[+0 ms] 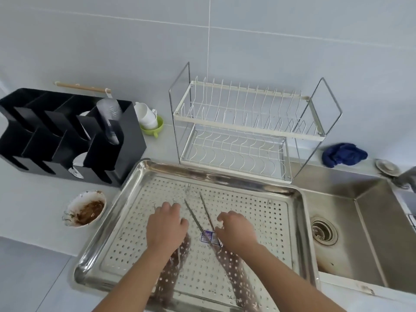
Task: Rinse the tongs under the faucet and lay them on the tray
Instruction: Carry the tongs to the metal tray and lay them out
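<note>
The metal tongs [203,218] lie flat on the perforated steel tray [258,212], arms spread in a V that points away from me, hinge end near a blue sticker. My left hand [166,224] hovers palm down just left of them, fingers loosely curled, holding nothing. My right hand [236,228] sits just right of the hinge end, fingers half curled and not wrapped around the tongs; its thumb lies beside the right arm of the tongs. The faucet [405,176] shows only partly at the right edge.
The sink [364,199] with its drain [324,230] lies right of the tray. A white dish rack [245,129] stands behind the tray, a blue cloth [343,154] to its right. A black organizer [67,131], white cups [147,115] and a dirty bowl [85,208] occupy the left counter.
</note>
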### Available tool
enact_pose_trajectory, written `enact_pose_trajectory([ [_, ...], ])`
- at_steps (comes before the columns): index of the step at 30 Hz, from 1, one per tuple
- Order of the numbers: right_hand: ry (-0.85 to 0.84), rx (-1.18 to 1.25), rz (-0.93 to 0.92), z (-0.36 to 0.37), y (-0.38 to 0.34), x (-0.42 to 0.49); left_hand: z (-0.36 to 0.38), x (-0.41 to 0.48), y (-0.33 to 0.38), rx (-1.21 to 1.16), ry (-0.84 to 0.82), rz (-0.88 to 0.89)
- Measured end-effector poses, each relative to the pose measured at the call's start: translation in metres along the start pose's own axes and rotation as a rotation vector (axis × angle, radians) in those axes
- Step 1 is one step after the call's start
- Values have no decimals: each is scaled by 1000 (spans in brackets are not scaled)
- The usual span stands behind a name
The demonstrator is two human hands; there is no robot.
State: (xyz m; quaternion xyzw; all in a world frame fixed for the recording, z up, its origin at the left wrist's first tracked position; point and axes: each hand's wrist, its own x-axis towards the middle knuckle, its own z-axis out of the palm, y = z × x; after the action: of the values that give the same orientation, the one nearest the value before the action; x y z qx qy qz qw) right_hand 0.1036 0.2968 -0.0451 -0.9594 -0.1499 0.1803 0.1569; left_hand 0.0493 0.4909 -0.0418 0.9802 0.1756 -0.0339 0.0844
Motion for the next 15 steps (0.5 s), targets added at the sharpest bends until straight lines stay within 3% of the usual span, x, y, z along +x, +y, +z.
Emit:
enact_pose_trajectory([
  [15,260,-34,173,-58,96,-82,-6,-31,142,20,-15,458],
])
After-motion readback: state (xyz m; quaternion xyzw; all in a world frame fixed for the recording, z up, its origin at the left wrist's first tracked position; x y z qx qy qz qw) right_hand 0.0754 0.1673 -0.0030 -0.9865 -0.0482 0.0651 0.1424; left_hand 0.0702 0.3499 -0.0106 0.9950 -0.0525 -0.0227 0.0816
